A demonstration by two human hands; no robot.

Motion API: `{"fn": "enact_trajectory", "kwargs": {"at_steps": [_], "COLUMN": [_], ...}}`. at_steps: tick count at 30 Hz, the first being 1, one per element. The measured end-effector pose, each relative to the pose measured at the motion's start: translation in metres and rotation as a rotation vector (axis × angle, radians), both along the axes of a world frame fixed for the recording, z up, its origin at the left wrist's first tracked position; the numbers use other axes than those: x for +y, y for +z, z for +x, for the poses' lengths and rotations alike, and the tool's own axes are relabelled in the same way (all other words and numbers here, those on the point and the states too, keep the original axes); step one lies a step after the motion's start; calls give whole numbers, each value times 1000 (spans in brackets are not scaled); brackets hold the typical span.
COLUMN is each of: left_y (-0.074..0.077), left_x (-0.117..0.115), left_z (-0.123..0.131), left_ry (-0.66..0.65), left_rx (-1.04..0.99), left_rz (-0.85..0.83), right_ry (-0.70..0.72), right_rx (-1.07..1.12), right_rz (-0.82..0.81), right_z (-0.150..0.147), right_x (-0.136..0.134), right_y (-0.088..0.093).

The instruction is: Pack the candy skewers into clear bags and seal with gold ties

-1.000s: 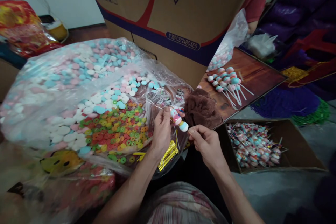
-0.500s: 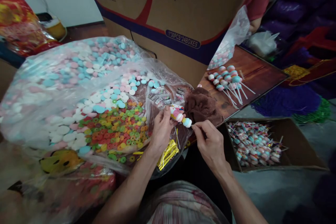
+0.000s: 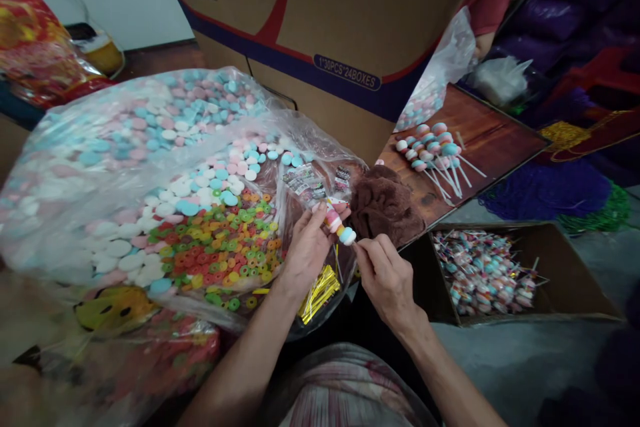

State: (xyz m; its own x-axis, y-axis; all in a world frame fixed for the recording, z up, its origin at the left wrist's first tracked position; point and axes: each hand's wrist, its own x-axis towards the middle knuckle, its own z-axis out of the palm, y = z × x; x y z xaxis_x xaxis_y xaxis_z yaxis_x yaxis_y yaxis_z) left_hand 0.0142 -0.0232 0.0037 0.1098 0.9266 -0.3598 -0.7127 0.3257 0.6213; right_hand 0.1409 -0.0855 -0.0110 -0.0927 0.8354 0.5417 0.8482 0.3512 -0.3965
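Observation:
A candy skewer (image 3: 346, 235) of pink, white, yellow and blue sweets is held between my two hands. My left hand (image 3: 305, 243) is closed round its upper end, thumb on top. Something small, red and white shows by those fingertips; it may be printed wrapper film. My right hand (image 3: 387, 273) pinches the lower end, where the stick is mostly hidden by the fingers. Gold twist ties (image 3: 320, 295) lie just below the left hand. Clear printed wrappers (image 3: 304, 181) are beyond it, beside a crumpled brown cloth (image 3: 385, 205).
A big clear bag (image 3: 60, 147) of pastel sweets and fruit-coloured rings fills the left. Unwrapped candy skewers (image 3: 433, 145) lie on the table (image 3: 493, 130). A carton (image 3: 565, 273) at lower right holds wrapped ones. A tall cardboard box (image 3: 290, 80) stands behind; another person's arm (image 3: 484, 43) shows beyond.
Both hands have shifted slightly left with the skewer, the right one more and a little downward. The skewer now tilts more steeply. The surrounding things have stayed put.

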Motion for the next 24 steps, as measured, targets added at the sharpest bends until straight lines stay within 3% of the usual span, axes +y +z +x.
{"fn": "enact_trajectory", "kwargs": {"at_steps": [10, 24], "left_y": [-7, -3], "left_x": [-3, -2], "left_z": [6, 6], "left_ry": [31, 37], "left_rx": [-90, -166], "left_rz": [74, 70], "right_ry": [-104, -60], "right_rx": [-47, 108], "right_rz": [60, 28], "right_z": [-12, -11], "right_x": [-6, -12], "right_y": [-1, 1]}}
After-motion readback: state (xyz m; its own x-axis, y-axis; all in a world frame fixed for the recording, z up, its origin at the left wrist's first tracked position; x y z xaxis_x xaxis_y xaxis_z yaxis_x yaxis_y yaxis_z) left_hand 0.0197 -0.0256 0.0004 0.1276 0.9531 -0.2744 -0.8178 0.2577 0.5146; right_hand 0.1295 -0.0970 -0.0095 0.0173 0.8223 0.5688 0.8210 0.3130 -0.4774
